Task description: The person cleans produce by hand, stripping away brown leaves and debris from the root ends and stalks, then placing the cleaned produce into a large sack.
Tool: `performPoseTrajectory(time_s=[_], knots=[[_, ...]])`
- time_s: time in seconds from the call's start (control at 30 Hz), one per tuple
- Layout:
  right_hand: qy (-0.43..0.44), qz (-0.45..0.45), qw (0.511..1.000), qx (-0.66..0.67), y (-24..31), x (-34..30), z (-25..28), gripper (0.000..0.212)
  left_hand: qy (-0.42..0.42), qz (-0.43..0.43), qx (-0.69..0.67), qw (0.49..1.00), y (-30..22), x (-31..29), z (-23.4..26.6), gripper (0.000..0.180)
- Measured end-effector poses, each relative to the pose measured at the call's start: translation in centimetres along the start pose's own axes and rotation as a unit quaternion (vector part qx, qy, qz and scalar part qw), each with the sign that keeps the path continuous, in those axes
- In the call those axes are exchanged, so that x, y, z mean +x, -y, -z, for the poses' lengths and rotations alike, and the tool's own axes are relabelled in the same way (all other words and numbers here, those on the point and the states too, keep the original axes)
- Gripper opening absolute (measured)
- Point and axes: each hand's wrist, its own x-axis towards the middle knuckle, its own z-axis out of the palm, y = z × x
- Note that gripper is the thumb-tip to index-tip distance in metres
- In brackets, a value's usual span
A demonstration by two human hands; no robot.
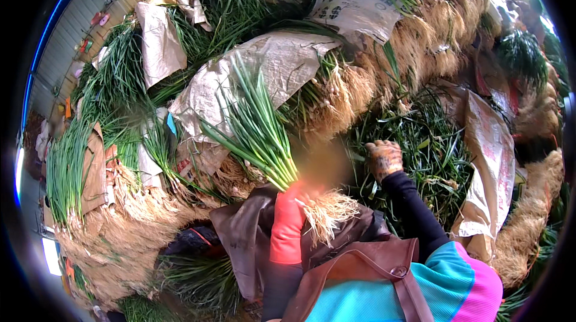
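A bunch of green onions (264, 136) is gripped in my left hand (288, 223), which wears a red-orange rubber glove. Its long green leaves point up and to the left, and its pale roots (329, 215) stick out on the right side of the glove. My right hand (385, 159), in a stained, light-coloured glove, is over a heap of loose dark green leaves (420, 154). Its fingers are curled closed; whether they hold anything is hidden. A brown apron (252, 226) covers my lap beneath the bunch. A blurred smudge hides part of the area between my hands.
Stacked green onions with roots outward (342, 94) rise ahead, partly under woven sacks (264, 61). More bunches (69, 172) stand at the left above a mass of roots (120, 238). A pale sack (489, 172) and another root row (531, 214) lie at the right.
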Motion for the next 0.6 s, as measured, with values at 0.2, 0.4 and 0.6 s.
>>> performPoseTrajectory(time_s=[0.2, 0.4, 0.6], knots=[[-0.148, 0.216, 0.92, 0.291, 10.1, -1.8, 0.7, 0.025, 0.002, 0.017, -0.007, 1.0, -0.6, -0.5, -3.4, 0.033], [-0.23, 0.106, 0.798, 0.547, 2.0, -0.7, 6.0, 0.004, 0.087, 0.018, -0.161, 0.983, -1.6, -1.1, -3.0, 0.025], [-0.088, -0.139, 0.982, -0.098, -10.5, -0.5, 6.9, 0.05, 0.13, -0.037, -0.175, 0.975, -4.9, -6.2, -3.3, 0.046]])
